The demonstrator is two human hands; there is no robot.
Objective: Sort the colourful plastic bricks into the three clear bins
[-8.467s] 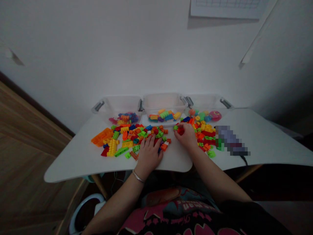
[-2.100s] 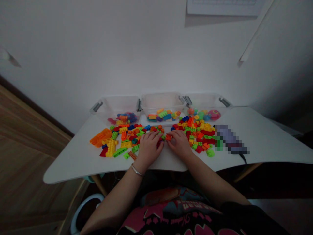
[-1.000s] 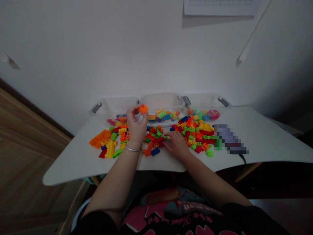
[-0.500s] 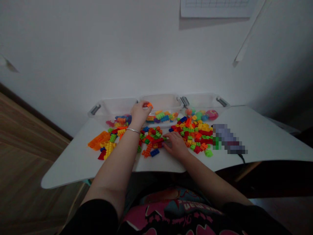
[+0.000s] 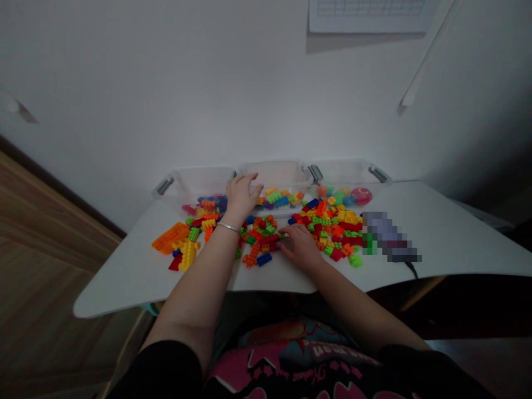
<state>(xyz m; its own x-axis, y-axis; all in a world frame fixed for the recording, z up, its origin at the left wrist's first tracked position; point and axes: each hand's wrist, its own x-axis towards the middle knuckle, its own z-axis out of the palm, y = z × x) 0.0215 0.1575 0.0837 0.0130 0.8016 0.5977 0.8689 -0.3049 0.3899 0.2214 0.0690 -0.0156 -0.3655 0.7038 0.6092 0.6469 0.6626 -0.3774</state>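
Observation:
My left hand (image 5: 243, 197), a silver bangle at its wrist, hovers over the left end of the middle clear bin (image 5: 274, 169). Its fingers and thumb are apart with nothing between them. Several colored toy building bricks (image 5: 279, 199) lie in that bin. My right hand (image 5: 300, 246) rests on the table by the central brick pile, fingers and thumb apart. Its fingertips are close to a red brick (image 5: 270, 242); whether they touch it I cannot tell. In front of that lies a blue brick (image 5: 264, 259).
Left, a clear bin (image 5: 203, 177) holds bricks; right, another bin (image 5: 344, 169) holds colored pieces, including a pink rounded one (image 5: 361, 195). Loose bricks spread over the white table (image 5: 124, 282), with an orange tray-like piece (image 5: 168, 238) at left. A blurred-out object (image 5: 388, 235) lies right.
My left hand has let go of an orange brick over the middle bin, and its fingers have spread. My right hand has stayed in about the same place.

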